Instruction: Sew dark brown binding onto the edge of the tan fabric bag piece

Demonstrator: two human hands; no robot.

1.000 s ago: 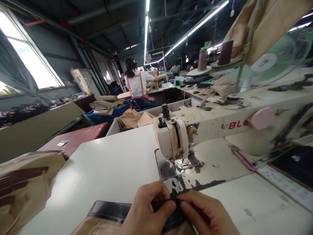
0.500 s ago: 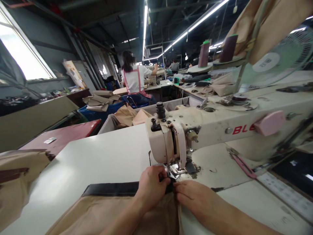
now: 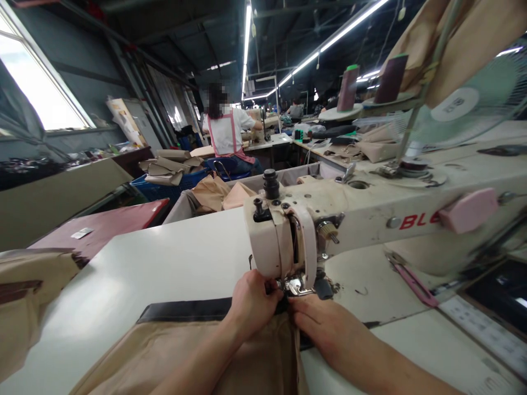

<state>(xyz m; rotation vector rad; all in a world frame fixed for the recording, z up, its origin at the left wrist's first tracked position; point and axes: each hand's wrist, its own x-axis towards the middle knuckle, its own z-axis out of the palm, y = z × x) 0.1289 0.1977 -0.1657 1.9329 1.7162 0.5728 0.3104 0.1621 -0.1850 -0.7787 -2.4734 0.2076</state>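
Note:
A tan fabric piece [image 3: 185,351] with a black band [image 3: 189,310] along its top edge lies on the white table below the sewing machine [image 3: 280,236]. My left hand [image 3: 253,299] is closed, pinching the black band just in front of the presser foot [image 3: 300,288]. Close beside it, my right hand [image 3: 319,323] presses the right edge of the fabric, its fingers together under the machine head. The fingertips of both hands are partly hidden, and the needle cannot be made out.
Pink-handled thread snips [image 3: 415,282] lie on the machine bed to the right. More tan fabric [image 3: 28,307] sits at the left table edge. Behind the machine stands a grey bin [image 3: 181,206] of fabric pieces. A person [image 3: 226,131] in a pink apron sits further off.
Both hands have shifted slightly forward with the fabric, toward the presser foot. My right hand now reaches further under the machine head. The view has tilted a little.

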